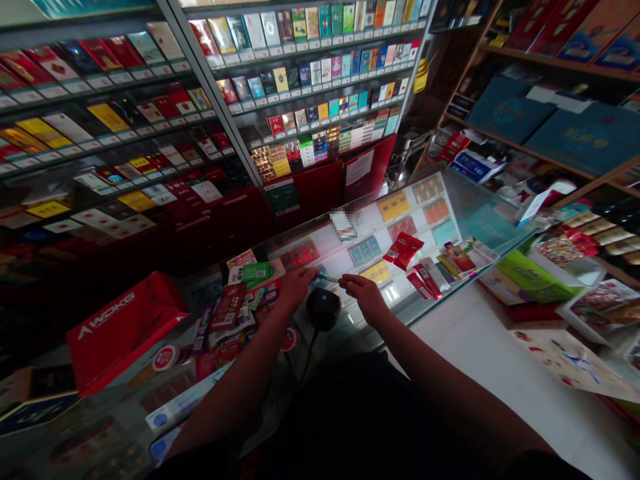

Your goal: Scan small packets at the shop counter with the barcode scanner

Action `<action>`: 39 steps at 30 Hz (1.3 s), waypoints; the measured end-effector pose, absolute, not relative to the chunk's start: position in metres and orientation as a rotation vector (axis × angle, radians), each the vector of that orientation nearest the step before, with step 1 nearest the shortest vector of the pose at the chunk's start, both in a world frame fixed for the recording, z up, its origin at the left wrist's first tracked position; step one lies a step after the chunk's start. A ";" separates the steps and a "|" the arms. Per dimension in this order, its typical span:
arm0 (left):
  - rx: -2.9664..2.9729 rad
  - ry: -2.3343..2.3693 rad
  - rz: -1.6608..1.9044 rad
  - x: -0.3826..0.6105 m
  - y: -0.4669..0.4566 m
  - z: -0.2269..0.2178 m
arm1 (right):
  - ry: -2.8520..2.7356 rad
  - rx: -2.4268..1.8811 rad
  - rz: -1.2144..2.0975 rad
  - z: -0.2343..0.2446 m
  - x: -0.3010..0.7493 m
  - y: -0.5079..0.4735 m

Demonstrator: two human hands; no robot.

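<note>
While our two hands meet above the glass display counter (430,283), a small slim blue-and-green item (327,277) sits between them, too small for us to say whether it is a pen or a lighter, and we cannot tell if it rests on the glass or is lifted clear. Our left hand (295,288) has its fingers stretched forward and nearly closed, with the fingertips (311,273) at the item's near end; it seems to pinch the item, though we cannot tell how firm that hold is. Our right hand (363,293) is loosely curled and partly open, its fingers (347,283) pointing toward the item's other end, either touching it or just short of it, which we cannot settle. To work well here, we keep the contact at the fingertips, wrists low and the item level, so that our palms do not hide it and it stays clear of the round black puck (323,310) just below, whose black cable (311,353) drops away beneath our arms. On our left, a heap of printed packets (235,313) and a red carrier box (125,330) crowd the counter; on our right, a red packet (403,250) lies on the glass, and cigarette packs (310,87) line the shelves ahead.
</note>
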State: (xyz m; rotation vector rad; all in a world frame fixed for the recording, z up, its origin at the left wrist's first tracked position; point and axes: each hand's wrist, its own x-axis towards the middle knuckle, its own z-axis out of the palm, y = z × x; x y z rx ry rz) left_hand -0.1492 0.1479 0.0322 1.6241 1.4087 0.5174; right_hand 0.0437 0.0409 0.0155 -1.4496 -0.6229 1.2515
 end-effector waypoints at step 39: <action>2.007 1.164 0.503 -0.016 0.084 0.086 | -0.400 -1.458 1.014 0.021 0.134 -0.008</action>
